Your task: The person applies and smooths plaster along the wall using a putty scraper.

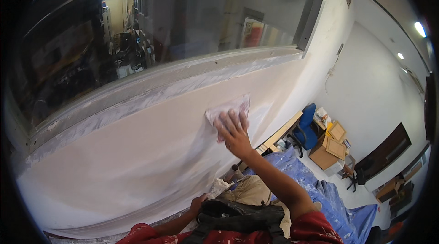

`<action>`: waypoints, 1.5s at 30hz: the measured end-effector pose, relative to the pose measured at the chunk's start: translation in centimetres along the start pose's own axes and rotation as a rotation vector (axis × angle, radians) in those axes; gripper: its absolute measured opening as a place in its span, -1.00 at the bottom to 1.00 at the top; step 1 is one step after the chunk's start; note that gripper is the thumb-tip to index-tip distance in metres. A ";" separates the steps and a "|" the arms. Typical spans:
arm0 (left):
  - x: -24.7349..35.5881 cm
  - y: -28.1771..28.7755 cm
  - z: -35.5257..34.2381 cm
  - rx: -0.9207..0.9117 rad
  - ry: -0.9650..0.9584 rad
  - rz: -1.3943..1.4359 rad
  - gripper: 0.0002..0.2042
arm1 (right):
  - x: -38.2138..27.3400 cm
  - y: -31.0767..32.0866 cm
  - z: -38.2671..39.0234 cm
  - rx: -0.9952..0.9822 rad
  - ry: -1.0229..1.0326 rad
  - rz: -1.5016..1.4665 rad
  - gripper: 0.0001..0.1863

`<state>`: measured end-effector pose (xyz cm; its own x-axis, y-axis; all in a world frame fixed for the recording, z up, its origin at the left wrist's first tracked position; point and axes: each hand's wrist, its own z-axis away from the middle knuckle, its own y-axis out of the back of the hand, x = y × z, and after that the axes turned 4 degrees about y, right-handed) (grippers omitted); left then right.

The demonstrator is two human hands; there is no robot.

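Note:
My right hand (234,135) lies with its fingers stretched over a sheet of sandpaper (244,103), pale and pinkish, holding it against the wall (151,138). That wall is smooth and off-white, with greyish patches, below a window. Low down, close to my body, is my left hand (197,203). Beside it sits a white crumpled lump (218,186) whose kind I cannot make out. The fingers of my left hand are too small and partly hidden to read.
Above the wall runs a dusty window sill (169,77) under dark glass. A blue plastic sheet (292,170) covers the floor at right. Farther off stand a blue office chair (307,129) and cardboard boxes (325,151). A pipe-like tube (235,169) stands near my legs.

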<state>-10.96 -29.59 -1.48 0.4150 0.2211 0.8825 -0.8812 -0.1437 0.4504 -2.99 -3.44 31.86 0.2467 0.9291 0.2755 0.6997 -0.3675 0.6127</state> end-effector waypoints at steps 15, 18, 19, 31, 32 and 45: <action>3.2 1.5 0.6 0.077 -0.038 -0.067 -0.44 | 9.3 17.3 -8.9 0.101 -0.094 -0.008 -0.53; 3.0 1.1 0.9 0.083 -0.032 -0.007 -0.41 | 8.5 16.3 -9.5 0.060 -0.024 -0.028 -0.56; 2.8 0.7 1.0 0.117 -0.058 0.052 -0.40 | 8.1 16.1 -9.3 0.075 -0.030 -0.028 -0.57; 1.0 -0.3 0.2 0.054 -0.073 -0.007 -0.40 | -5.1 16.1 -12.8 0.111 0.132 -0.144 -0.54; 1.1 0.1 0.4 0.061 -0.069 -0.013 -0.40 | -6.3 16.4 -12.4 0.126 0.163 -0.156 -0.53; 0.5 0.4 0.8 0.087 -0.089 -0.047 -0.41 | 5.4 7.6 -4.2 0.384 -0.562 -0.295 -0.32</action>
<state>-10.95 -30.27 -0.75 0.4775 0.1433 0.8669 -0.8387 -0.2195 0.4983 0.83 -1.40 41.16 0.2462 0.9061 -0.3440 0.9496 -0.1546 0.2725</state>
